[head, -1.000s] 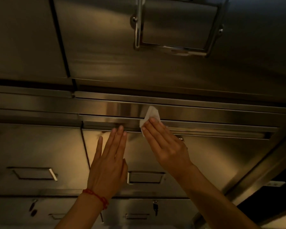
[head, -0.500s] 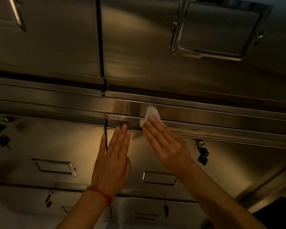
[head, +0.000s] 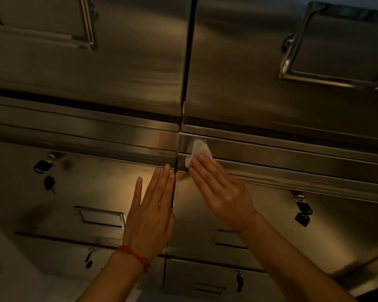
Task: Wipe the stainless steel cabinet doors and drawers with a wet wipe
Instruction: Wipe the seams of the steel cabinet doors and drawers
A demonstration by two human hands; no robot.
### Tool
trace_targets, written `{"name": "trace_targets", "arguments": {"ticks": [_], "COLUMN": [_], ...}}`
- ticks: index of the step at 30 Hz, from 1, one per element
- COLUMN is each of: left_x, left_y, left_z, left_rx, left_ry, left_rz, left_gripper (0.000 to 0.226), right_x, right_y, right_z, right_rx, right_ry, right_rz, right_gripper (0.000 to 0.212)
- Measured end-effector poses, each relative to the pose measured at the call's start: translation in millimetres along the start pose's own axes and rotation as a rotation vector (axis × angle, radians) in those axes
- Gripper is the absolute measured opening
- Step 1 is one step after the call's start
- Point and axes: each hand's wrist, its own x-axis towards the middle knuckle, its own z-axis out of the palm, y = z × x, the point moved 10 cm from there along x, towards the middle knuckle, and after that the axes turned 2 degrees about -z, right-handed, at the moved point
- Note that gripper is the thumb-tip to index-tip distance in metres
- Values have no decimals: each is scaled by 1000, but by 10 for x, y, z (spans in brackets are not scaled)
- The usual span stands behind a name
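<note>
Wet wipe (head: 199, 151) lies pressed under the right hand's (head: 222, 196) straight fingers against the steel rail above a stainless drawer front (head: 260, 205), beside the drawer seam; the left hand (head: 150, 212) rests flat, fingers extended, on the adjoining drawer (head: 92, 184).

Your right hand (head: 222, 197) slid the wet wipe (head: 198, 152) left along the drawer top edge (head: 292, 171), now just beside the seam; left hand (head: 150, 216) followed.

Commercial kitchen (probably), steel cabinet doors (head: 129, 68), keyed drawers (head: 92, 188)
</note>
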Motion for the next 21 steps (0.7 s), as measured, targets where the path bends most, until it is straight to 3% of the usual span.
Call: {"name": "trace_targets", "arguments": {"ticks": [13, 21], "left_x": [-78, -5], "left_y": [-442, -632], "left_z": [-91, -59], "left_rx": [4, -33], "left_ry": [-17, -67], "left_rz": [-28, -46], "left_gripper": [68, 91], "right_x": [312, 377], "right_y": [-260, -379], "right_z": [143, 275], "right_rx": [-17, -22], "right_ry": [0, -38], "right_rz": [-21, -68], "right_gripper": [35, 32]}}
